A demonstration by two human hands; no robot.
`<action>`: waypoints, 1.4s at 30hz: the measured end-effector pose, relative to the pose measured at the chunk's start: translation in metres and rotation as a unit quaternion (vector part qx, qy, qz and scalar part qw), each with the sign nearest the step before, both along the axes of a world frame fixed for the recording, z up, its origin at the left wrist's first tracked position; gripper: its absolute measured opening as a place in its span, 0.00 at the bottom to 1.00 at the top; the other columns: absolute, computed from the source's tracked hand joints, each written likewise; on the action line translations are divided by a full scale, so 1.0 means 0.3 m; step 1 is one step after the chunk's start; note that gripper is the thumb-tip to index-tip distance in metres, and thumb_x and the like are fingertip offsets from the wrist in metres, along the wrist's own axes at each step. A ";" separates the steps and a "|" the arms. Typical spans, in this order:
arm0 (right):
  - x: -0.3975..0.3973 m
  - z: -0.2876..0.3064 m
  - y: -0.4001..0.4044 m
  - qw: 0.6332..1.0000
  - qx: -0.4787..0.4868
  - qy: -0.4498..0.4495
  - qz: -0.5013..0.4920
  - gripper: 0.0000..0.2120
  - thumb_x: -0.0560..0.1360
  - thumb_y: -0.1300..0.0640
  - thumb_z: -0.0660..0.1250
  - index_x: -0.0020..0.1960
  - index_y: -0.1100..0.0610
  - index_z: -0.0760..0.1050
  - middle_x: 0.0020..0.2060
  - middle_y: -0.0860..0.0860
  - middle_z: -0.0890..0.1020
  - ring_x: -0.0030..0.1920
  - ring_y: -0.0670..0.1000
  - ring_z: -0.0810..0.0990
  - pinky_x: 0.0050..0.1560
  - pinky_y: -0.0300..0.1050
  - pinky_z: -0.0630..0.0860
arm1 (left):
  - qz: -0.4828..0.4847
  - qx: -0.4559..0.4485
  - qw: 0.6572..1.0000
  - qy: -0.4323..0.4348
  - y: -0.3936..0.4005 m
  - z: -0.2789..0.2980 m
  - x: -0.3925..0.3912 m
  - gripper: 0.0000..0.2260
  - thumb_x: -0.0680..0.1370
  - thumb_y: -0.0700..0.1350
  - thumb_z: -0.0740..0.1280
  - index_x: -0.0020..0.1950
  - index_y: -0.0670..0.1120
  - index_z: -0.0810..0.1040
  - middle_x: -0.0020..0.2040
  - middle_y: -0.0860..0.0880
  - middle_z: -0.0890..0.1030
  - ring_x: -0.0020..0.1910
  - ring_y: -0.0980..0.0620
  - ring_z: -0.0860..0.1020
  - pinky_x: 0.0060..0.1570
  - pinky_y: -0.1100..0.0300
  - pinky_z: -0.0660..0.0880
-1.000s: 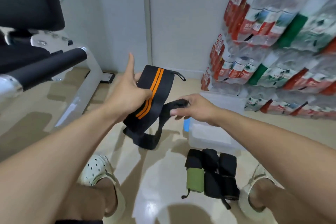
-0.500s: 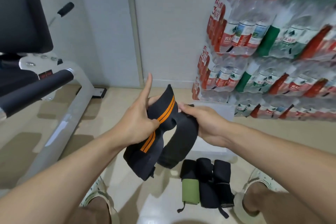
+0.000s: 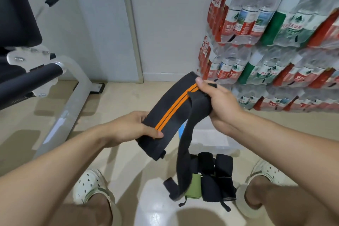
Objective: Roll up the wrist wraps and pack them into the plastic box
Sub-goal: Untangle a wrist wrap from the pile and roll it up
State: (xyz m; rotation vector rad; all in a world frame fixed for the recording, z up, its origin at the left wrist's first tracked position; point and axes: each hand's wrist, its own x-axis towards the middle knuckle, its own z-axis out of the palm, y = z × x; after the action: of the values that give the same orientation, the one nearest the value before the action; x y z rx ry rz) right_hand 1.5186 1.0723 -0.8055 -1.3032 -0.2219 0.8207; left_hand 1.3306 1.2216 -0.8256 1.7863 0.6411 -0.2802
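A person seated above a pale tiled floor (image 3: 60, 115) holds a black wrist wrap with two orange stripes (image 3: 170, 110) stretched between both hands at about knee height. The left hand (image 3: 132, 126) grips the wrap's lower end, thumb laid across the orange stripes and fingers curled beneath. The right hand (image 3: 218, 101) clenches the upper end, thumb pressed on top near the stripes, and also holds a plain black strap (image 3: 185, 154) that hangs down from it in a long loop, its tail curling just above the floor.

On the floor between the person's feet, which are in white perforated clogs (image 3: 88, 187), lies a row of rolled wrist wraps (image 3: 216, 178), most black and one olive green (image 3: 192, 187), touching side by side. Just beyond them sits the clear plastic box (image 3: 211, 139), partly hidden by the hanging strap.

Shrink-wrapped packs of bottled water (image 3: 266, 29) are stacked against the wall at right. A white-framed exercise machine (image 3: 73, 93) with black padding stands at left.
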 end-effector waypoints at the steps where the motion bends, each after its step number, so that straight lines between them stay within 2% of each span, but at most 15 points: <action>1: 0.018 -0.002 0.001 0.999 -0.003 0.006 -0.037 0.06 0.76 0.54 0.75 0.49 0.57 0.83 0.44 0.53 0.88 0.44 0.52 0.87 0.54 0.48 0.82 | -0.020 -0.002 1.000 0.020 0.007 -0.009 -0.008 0.13 0.76 0.39 0.75 0.59 0.46 0.82 0.54 0.48 0.87 0.54 0.46 0.84 0.52 0.55 0.77; 4: 0.078 -0.018 -0.006 0.994 -0.053 -0.024 -0.098 0.07 0.75 0.52 0.76 0.50 0.55 0.84 0.45 0.51 0.89 0.47 0.51 0.87 0.53 0.47 0.82 | 0.019 -0.002 1.000 0.016 0.027 -0.020 -0.014 0.22 0.76 0.39 0.75 0.69 0.49 0.77 0.58 0.48 0.86 0.57 0.48 0.84 0.58 0.53 0.78; 7: 0.079 -0.025 -0.014 0.993 -0.095 -0.076 -0.006 0.07 0.76 0.53 0.76 0.51 0.54 0.84 0.47 0.51 0.88 0.49 0.50 0.85 0.53 0.44 0.80 | 0.152 0.008 0.988 -0.026 0.037 -0.021 0.009 0.39 0.76 0.43 0.75 0.82 0.53 0.57 0.56 0.47 0.84 0.56 0.49 0.84 0.63 0.53 0.76; 9: 0.027 -0.021 -0.021 0.982 -0.123 -0.103 0.102 0.09 0.75 0.52 0.76 0.54 0.53 0.84 0.48 0.49 0.88 0.49 0.48 0.85 0.53 0.41 0.79 | 0.208 -0.030 0.976 -0.052 0.026 -0.012 0.029 0.39 0.79 0.43 0.72 0.83 0.54 0.52 0.53 0.48 0.83 0.55 0.49 0.84 0.59 0.55 0.77; 12: -0.063 -0.047 -0.023 0.955 -0.171 -0.128 0.207 0.17 0.73 0.48 0.77 0.60 0.51 0.82 0.51 0.48 0.87 0.52 0.47 0.86 0.56 0.40 0.80 | 0.270 -0.076 0.956 -0.082 0.012 0.003 0.049 0.36 0.82 0.40 0.68 0.83 0.56 0.51 0.58 0.47 0.80 0.48 0.52 0.85 0.56 0.51 0.80; 15: -0.125 -0.088 -0.024 0.933 -0.202 -0.141 0.264 0.23 0.71 0.45 0.79 0.63 0.51 0.81 0.52 0.46 0.86 0.55 0.46 0.85 0.61 0.41 0.78 | 0.335 -0.091 0.929 -0.130 0.014 0.019 0.059 0.34 0.83 0.38 0.64 0.83 0.56 0.50 0.52 0.46 0.83 0.41 0.51 0.86 0.38 0.54 0.83; 17: -0.149 -0.113 -0.025 0.920 -0.211 -0.126 0.304 0.19 0.71 0.47 0.79 0.60 0.51 0.83 0.49 0.45 0.87 0.53 0.47 0.86 0.59 0.41 0.79 | 0.363 -0.110 0.912 -0.154 0.022 0.029 0.062 0.34 0.83 0.38 0.64 0.83 0.54 0.49 0.51 0.46 0.84 0.38 0.54 0.85 0.32 0.58 0.81; 19: -0.171 -0.130 -0.027 0.913 -0.217 -0.118 0.326 0.13 0.71 0.49 0.79 0.55 0.49 0.85 0.45 0.43 0.87 0.48 0.45 0.86 0.55 0.38 0.79 | 0.391 -0.142 0.893 -0.173 0.026 0.037 0.065 0.35 0.83 0.38 0.64 0.83 0.54 0.49 0.48 0.49 0.85 0.41 0.52 0.84 0.36 0.56 0.83; 22: -0.196 -0.138 -0.022 0.914 -0.222 -0.126 0.314 0.12 0.72 0.49 0.79 0.50 0.56 0.85 0.39 0.48 0.86 0.40 0.47 0.83 0.45 0.38 0.76 | 0.427 -0.178 0.864 -0.198 0.027 0.047 0.067 0.35 0.83 0.38 0.65 0.83 0.51 0.48 0.37 0.53 0.86 0.43 0.51 0.84 0.49 0.51 0.82; 25: -0.203 -0.107 -0.004 0.955 -0.148 -0.038 0.254 0.10 0.76 0.56 0.75 0.51 0.62 0.83 0.44 0.56 0.88 0.40 0.49 0.85 0.40 0.37 0.80 | 0.396 -0.180 0.880 -0.193 0.034 0.053 0.053 0.38 0.82 0.49 0.68 0.83 0.44 0.48 0.50 0.45 0.87 0.44 0.49 0.85 0.48 0.49 0.81; 28: -0.176 -0.071 0.023 0.977 -0.085 0.044 0.188 0.07 0.78 0.56 0.72 0.50 0.61 0.81 0.42 0.55 0.87 0.38 0.50 0.85 0.38 0.38 0.80 | 0.314 -0.160 0.926 -0.137 0.016 0.068 0.032 0.33 0.79 0.58 0.68 0.79 0.45 0.62 0.56 0.44 0.86 0.46 0.47 0.85 0.51 0.48 0.83; 30: -0.148 -0.056 0.033 0.983 -0.082 0.068 0.147 0.06 0.79 0.55 0.71 0.47 0.58 0.80 0.38 0.53 0.86 0.36 0.49 0.84 0.36 0.40 0.78 | 0.284 -0.180 0.935 -0.113 0.000 0.060 0.024 0.33 0.79 0.52 0.70 0.79 0.44 0.61 0.52 0.44 0.85 0.43 0.47 0.85 0.53 0.47 0.83; 34: -0.119 -0.056 0.033 0.988 -0.081 0.081 0.107 0.09 0.78 0.52 0.73 0.53 0.57 0.82 0.43 0.54 0.88 0.42 0.53 0.85 0.50 0.49 0.79 | 0.270 -0.211 0.930 -0.133 -0.013 0.052 0.019 0.44 0.75 0.35 0.73 0.82 0.52 0.51 0.57 0.41 0.85 0.51 0.44 0.86 0.51 0.49 0.83; 39: -0.138 -0.071 0.034 0.981 -0.114 0.085 0.132 0.16 0.77 0.49 0.74 0.59 0.59 0.82 0.49 0.57 0.88 0.49 0.57 0.87 0.49 0.48 0.81 | 0.345 -0.171 0.901 -0.198 -0.014 0.052 0.043 0.41 0.75 0.32 0.73 0.81 0.50 0.58 0.57 0.42 0.83 0.46 0.50 0.87 0.44 0.56 0.83; 42: -0.151 -0.077 0.026 0.973 -0.142 0.055 0.173 0.18 0.76 0.47 0.74 0.56 0.60 0.83 0.49 0.58 0.88 0.47 0.56 0.87 0.49 0.47 0.80 | 0.388 -0.190 0.874 -0.223 -0.012 0.066 0.055 0.36 0.76 0.30 0.71 0.80 0.49 0.60 0.52 0.45 0.81 0.42 0.52 0.86 0.40 0.55 0.84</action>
State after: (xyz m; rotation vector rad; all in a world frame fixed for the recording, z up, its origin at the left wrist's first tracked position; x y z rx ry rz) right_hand 1.4732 1.0801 -0.8286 -1.5037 -0.2544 1.2538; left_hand 1.3471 1.2179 -0.8056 1.0421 0.8378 0.5159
